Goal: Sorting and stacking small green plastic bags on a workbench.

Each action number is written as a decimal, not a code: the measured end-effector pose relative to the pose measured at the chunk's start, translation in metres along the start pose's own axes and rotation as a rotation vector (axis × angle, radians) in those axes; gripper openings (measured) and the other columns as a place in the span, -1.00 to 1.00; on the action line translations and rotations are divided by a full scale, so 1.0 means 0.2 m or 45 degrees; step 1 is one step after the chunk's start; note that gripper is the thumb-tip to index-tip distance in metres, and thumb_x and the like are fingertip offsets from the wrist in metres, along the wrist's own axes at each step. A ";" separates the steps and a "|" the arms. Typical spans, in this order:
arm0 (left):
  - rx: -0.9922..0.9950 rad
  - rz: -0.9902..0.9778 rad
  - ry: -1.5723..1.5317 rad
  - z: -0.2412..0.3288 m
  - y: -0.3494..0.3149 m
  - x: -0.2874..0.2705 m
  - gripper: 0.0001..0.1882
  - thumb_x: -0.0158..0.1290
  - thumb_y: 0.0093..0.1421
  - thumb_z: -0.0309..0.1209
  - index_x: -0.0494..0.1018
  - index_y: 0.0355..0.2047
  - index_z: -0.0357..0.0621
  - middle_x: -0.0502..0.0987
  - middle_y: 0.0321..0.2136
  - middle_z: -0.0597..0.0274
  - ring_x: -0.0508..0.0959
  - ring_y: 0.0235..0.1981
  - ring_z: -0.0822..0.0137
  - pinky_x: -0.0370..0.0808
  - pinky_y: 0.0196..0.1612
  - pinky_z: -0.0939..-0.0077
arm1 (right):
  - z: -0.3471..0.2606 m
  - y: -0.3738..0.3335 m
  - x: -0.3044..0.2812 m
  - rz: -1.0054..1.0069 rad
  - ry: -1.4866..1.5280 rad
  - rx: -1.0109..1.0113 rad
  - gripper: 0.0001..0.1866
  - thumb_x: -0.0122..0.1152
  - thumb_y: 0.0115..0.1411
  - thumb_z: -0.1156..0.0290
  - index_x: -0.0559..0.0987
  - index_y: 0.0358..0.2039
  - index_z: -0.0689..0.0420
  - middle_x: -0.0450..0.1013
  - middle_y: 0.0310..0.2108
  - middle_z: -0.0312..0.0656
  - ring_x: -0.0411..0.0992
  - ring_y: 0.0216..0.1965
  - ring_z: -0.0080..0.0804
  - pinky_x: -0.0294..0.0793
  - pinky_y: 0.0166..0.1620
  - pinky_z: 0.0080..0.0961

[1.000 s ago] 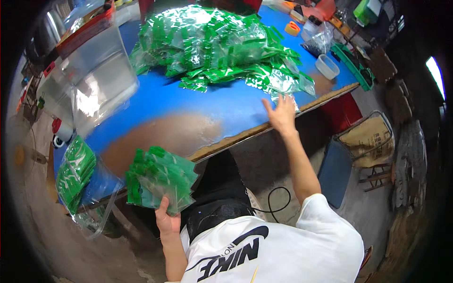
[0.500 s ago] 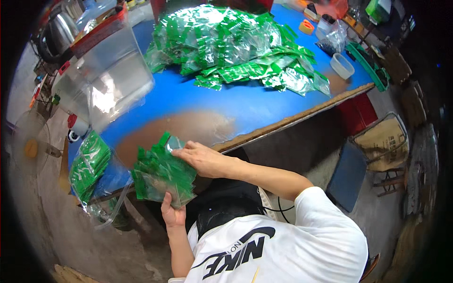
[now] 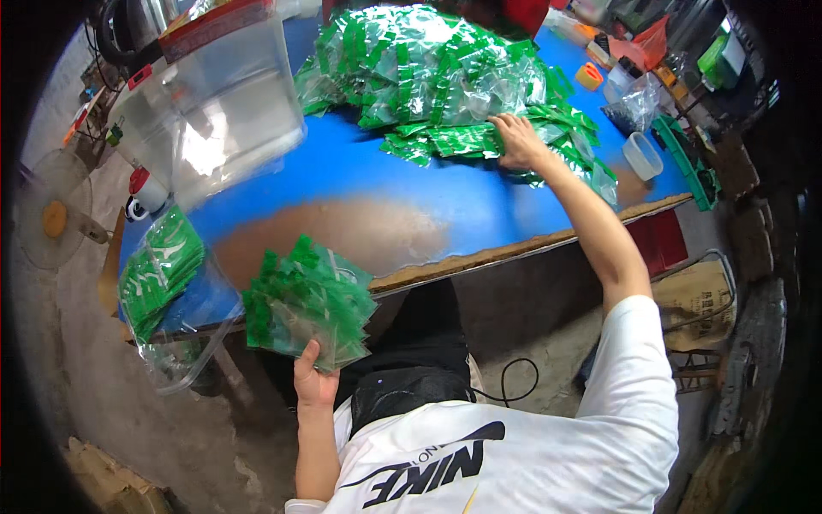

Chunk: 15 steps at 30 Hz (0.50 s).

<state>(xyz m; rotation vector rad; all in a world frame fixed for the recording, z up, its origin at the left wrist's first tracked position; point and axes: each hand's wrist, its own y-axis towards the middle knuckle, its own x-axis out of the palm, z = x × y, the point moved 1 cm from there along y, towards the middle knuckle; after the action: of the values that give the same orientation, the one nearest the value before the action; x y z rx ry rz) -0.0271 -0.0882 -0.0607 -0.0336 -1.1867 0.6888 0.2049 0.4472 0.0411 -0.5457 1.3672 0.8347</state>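
My left hand (image 3: 314, 379) is closed on a fanned stack of clear plastic bags with green bands (image 3: 312, 300), its thumb lying on top. The stack is held just off the table's near edge. Across the table my right hand (image 3: 521, 143) reaches into a large heap of the same green-banded bags (image 3: 428, 73). Its fingers are stretched over the heap's front layer and touch it; no bag shows lifted in them. At the left, a clear plastic bag holding a neat bundle of green-banded bags (image 3: 163, 272) hangs partly over the table edge.
The blue table (image 3: 360, 184) has a worn brown front. A large clear plastic box (image 3: 210, 128) stands left, with a red-capped white bottle (image 3: 147, 190) beside it. At the right lie an orange tape roll (image 3: 589, 76), a small clear tub (image 3: 642, 156) and a green tray (image 3: 685, 161).
My right hand has left the stack and moved forward and right to the heap. The left hand still holds the stack, now more fully in sight. The whole view has shifted slightly.
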 end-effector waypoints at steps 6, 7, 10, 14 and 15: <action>0.028 0.061 0.013 -0.03 -0.01 0.03 -0.40 0.23 0.12 -0.50 0.34 0.19 -0.13 0.48 0.09 0.22 0.47 0.14 0.16 0.37 0.27 0.13 | -0.03 0.11 0.01 -0.178 -0.272 -0.148 -0.40 0.30 -0.14 0.46 0.38 -0.01 0.20 0.49 -0.16 0.04 0.55 -0.19 0.04 0.62 -0.16 -0.14; 0.032 0.041 0.022 -0.02 0.00 0.03 -0.40 0.23 0.12 -0.51 0.34 0.19 -0.12 0.49 0.08 0.23 0.47 0.14 0.16 0.37 0.27 0.14 | -0.04 0.13 0.02 -0.179 -0.266 -0.146 -0.40 0.30 -0.14 0.46 0.38 -0.01 0.20 0.49 -0.16 0.04 0.55 -0.19 0.04 0.62 -0.16 -0.14; 0.032 0.073 0.009 -0.01 -0.01 0.03 -0.41 0.23 0.11 -0.51 0.36 0.18 -0.12 0.49 0.08 0.22 0.47 0.13 0.16 0.37 0.26 0.13 | -0.08 0.17 0.04 -0.295 -0.272 -0.044 -0.32 0.31 -0.06 0.54 0.30 0.13 0.19 0.43 -0.10 0.00 0.50 -0.10 0.06 0.57 -0.11 -0.15; 0.016 0.040 0.015 -0.01 0.01 0.02 -0.42 0.23 0.11 -0.51 0.36 0.17 -0.13 0.49 0.07 0.22 0.48 0.12 0.17 0.38 0.25 0.14 | -0.05 0.12 0.10 0.092 -0.547 -0.043 -0.54 0.23 0.06 0.46 0.45 0.03 0.16 0.52 -0.18 -0.12 0.52 -0.21 0.06 0.58 -0.24 -0.18; 0.030 0.031 0.004 -0.02 0.00 0.02 -0.47 0.21 0.15 -0.50 0.38 0.14 -0.15 0.51 0.07 0.19 0.49 0.12 0.16 0.40 0.24 0.12 | -0.06 0.14 0.09 0.113 -0.552 -0.047 -0.54 0.23 0.06 0.46 0.45 0.03 0.16 0.52 -0.18 -0.12 0.52 -0.21 0.06 0.58 -0.24 -0.18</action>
<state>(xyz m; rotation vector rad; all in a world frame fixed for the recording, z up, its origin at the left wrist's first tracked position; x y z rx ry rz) -0.0230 -0.0839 -0.0592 -0.0294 -1.1770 0.7235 0.1758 0.4582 0.0255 -0.3086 0.9843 0.9863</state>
